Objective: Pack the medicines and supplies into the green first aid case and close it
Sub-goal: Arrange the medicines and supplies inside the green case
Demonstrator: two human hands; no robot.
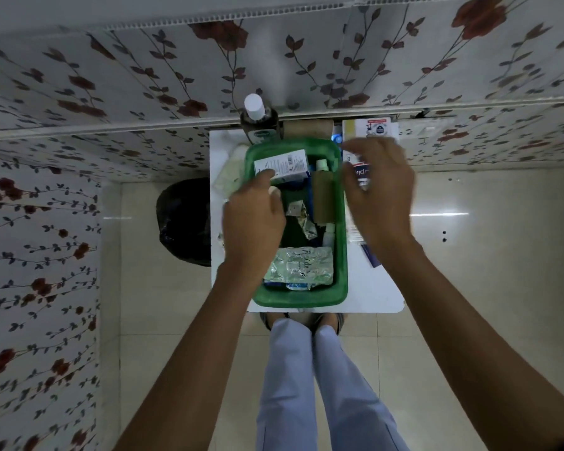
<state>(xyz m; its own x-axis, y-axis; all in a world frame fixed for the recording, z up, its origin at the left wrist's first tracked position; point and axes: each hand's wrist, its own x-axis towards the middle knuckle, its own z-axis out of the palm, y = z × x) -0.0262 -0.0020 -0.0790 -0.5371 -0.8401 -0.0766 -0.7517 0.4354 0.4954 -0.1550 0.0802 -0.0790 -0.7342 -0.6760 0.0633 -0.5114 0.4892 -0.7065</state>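
Open green plastic first aid case (341, 255) sits mid white counter (381, 294), foil pill strips (300, 266) at its 6 o'clock end — left hand (253, 222) fingers pinch a white printed medicine box (282, 164) at the case's 11 o'clock, right hand (380, 193) at 3 o'clock — fingers spread, empty.

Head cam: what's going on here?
A person stands over a small white table, packing a green case that lies open. The left hand presses a white box into the far end. The right hand hovers over packets beside the case, grip open. Foil strips and small bottles are already inside. A dark bottle remains on the table.
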